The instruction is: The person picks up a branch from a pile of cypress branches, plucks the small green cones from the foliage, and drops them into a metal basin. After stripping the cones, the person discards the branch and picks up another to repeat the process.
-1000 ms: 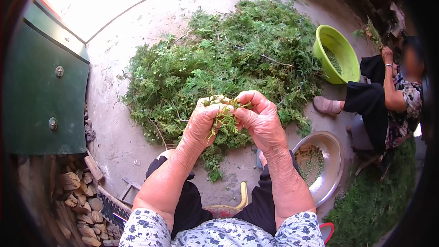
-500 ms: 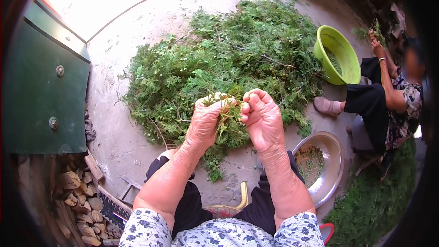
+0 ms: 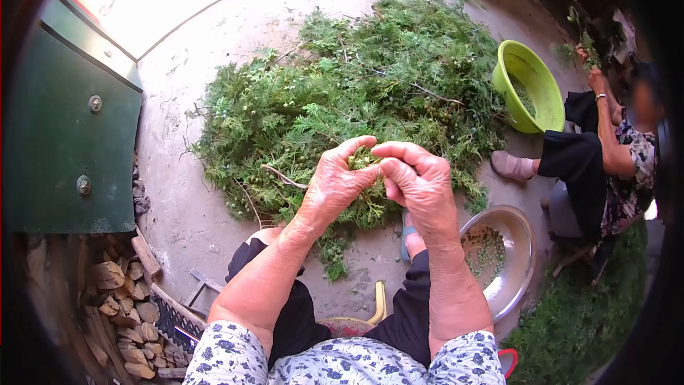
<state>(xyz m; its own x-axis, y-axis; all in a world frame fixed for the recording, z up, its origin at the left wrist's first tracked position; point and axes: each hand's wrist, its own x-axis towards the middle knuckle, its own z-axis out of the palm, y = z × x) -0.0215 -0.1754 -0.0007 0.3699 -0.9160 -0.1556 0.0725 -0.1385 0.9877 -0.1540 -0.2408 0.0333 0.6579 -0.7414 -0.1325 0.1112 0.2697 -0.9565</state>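
My left hand (image 3: pixel 336 180) is closed around a small green cypress sprig (image 3: pixel 362 160), which shows between thumb and forefinger. Close against it on the right, my right hand (image 3: pixel 420 182) pinches with thumb and forefinger at the sprig's edge; what lies between those fingertips is hidden. Beneath both hands spreads a large heap of cypress branches (image 3: pixel 313 110), dotted with small round green cones. By my right knee a metal basin (image 3: pixel 524 260) holds a layer of picked cones (image 3: pixel 484 249).
A lime-green tub (image 3: pixel 547 103) stands right of the heap. Beside it a seated person (image 3: pixel 605 150) holds a green sprig. More greenery (image 3: pixel 584 321) lies at lower right. Split firewood (image 3: pixel 135 321) is stacked at lower left, below a green metal door (image 3: pixel 64 135).
My right hand has turned over and come in against the left, its fingers now bent in a pinch. The left has tilted, leaving less of the sprig showing. The co-worker's hands shifted slightly.
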